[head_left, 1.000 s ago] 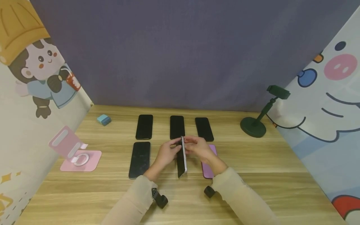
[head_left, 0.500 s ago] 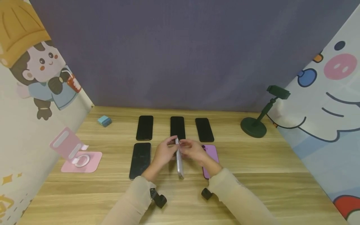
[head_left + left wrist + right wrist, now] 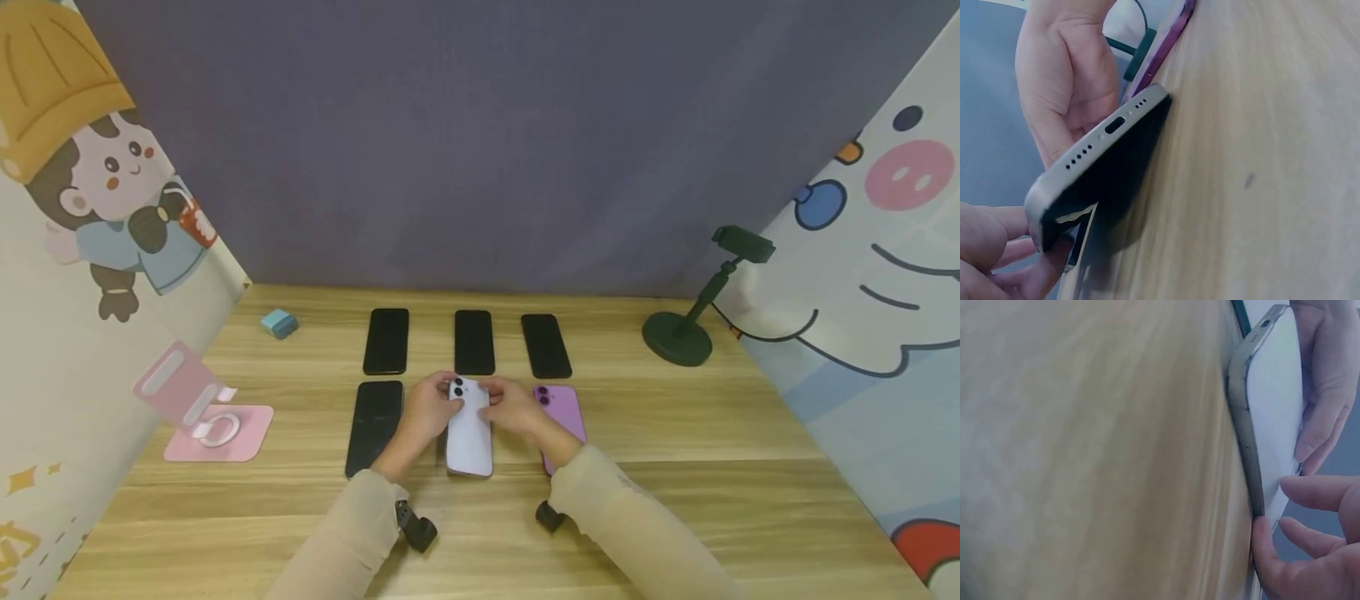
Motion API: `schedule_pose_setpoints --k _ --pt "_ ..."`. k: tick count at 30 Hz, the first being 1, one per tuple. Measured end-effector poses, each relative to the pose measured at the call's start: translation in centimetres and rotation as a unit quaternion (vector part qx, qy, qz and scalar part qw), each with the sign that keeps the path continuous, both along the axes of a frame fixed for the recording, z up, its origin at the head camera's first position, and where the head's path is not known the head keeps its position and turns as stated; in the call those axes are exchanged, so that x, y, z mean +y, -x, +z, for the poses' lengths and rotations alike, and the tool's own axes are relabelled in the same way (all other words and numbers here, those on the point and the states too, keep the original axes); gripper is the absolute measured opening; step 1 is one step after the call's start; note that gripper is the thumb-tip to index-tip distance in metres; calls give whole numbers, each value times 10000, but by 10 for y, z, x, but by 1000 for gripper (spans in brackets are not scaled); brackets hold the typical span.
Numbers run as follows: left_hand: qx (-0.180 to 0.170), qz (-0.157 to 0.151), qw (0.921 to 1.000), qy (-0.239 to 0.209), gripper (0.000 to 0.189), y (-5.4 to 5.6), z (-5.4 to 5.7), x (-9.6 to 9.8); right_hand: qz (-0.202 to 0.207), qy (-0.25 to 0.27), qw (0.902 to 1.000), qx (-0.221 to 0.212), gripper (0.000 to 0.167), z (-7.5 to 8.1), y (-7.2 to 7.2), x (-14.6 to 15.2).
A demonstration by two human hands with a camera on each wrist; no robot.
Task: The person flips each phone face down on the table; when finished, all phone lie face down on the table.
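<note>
White phone (image 3: 469, 433), back up, tilted low over table.

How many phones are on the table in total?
6. Three dark phones in the back row; in the front row a dark phone at left, a white phone held by both hands, a purple phone at right.

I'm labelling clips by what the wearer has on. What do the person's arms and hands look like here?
Both arms wear long beige sleeves that reach to the wrists. A small black camera unit is strapped under the left wrist and another under the right. The left hand and right hand are bare: no gloves, rings or watch visible.
</note>
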State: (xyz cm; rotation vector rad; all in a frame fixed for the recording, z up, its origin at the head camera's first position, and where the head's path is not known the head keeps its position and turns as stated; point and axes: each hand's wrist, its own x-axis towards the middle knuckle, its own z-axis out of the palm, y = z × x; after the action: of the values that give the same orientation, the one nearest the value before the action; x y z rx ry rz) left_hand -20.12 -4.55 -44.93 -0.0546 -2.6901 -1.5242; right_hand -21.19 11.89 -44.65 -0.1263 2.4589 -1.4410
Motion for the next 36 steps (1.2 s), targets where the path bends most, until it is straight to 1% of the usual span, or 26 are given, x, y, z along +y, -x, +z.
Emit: schedule_pose_setpoints --k 6,10,15,18,21,22,24,25,29,31,33,36 --pt "-89 87 9995 307 37 -1 -3 0 31 -345 9994 -3 55 2 2 -2" --pt "-84 24 9992 389 37 1 -7 1 -21 -468 9989 -1 55 2 2 -1" --pt "-17 -52 9978 662 37 2 -11 2 -26 -687 9976 103 54 2 3 0" --pt "19 -71 9971 761 37 0 -11 2 -14 -888 9959 139 53 2 4 -1" --pt "135 -137 9961 858 36 -1 -9 2 -30 -1085 9940 135 53 3 5 -2" --pt "236 -166 9952 931 35 -2 -9 2 -50 -1128 9935 118 53 4 5 -2" --pt "253 -257 9948 951 35 -2 -7 0 -23 -1237 9922 145 53 6 5 -3" --pt "196 -317 9951 919 36 -2 -7 -1 37 -1345 9907 212 53 7 5 -4" --pt "-139 -506 9957 759 38 -3 -2 -14 190 -1753 9831 498 51 13 3 -12" --pt "-179 -527 9954 781 39 -3 1 -25 282 -1869 9794 714 50 16 1 -19" --pt "-86 -510 9945 906 40 -3 5 -40 369 -1802 9793 843 47 19 -2 -30" --pt "8 -441 9936 1036 41 -4 11 -66 562 -1556 9824 872 44 23 -3 -49"
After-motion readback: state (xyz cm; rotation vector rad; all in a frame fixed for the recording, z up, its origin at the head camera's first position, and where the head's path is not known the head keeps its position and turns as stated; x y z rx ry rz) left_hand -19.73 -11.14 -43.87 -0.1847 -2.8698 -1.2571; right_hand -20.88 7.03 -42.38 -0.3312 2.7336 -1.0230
